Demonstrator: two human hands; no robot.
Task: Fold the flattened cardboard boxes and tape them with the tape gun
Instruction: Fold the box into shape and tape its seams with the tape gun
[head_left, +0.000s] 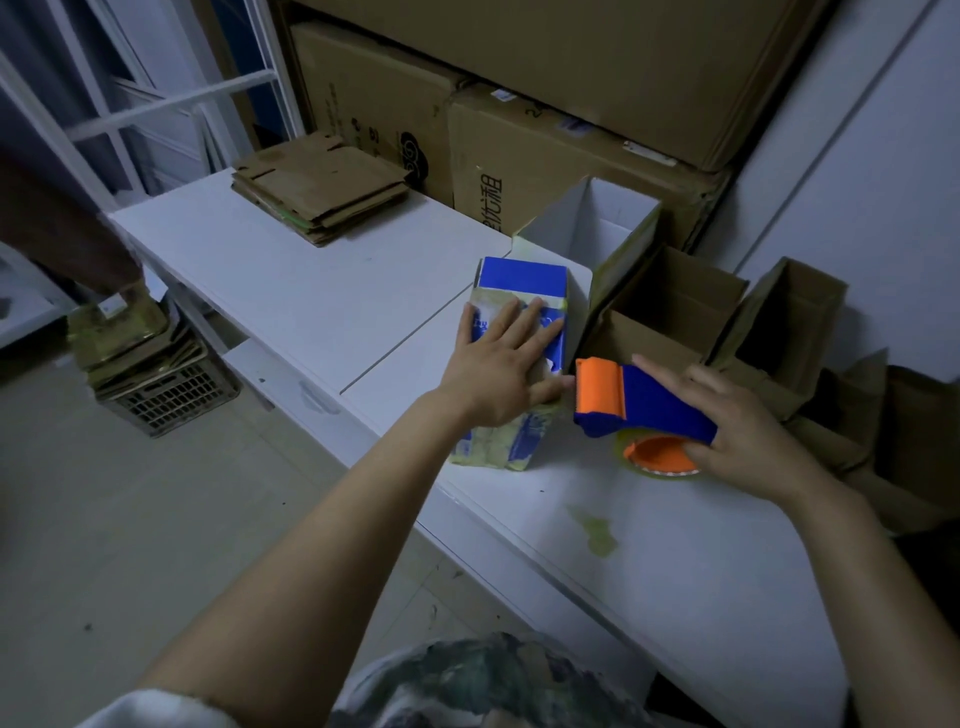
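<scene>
A left hand (498, 364), fingers spread flat, presses the blue-and-white carton (522, 280) on the white table (311, 296). At its 4 o'clock the right hand (748, 436) grips the tape gun (654, 402). More flattened boxes (322, 192) wait at 11 o'clock. If the press slackens, flaps may spring and tape run crooked.

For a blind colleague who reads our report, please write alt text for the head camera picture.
A person's left hand presses flat on a blue-and-white box on a white table, while the right hand holds a blue-and-orange tape gun beside it. Open boxes stand behind, and a stack of flattened cardboard lies at the table's far end.
</scene>
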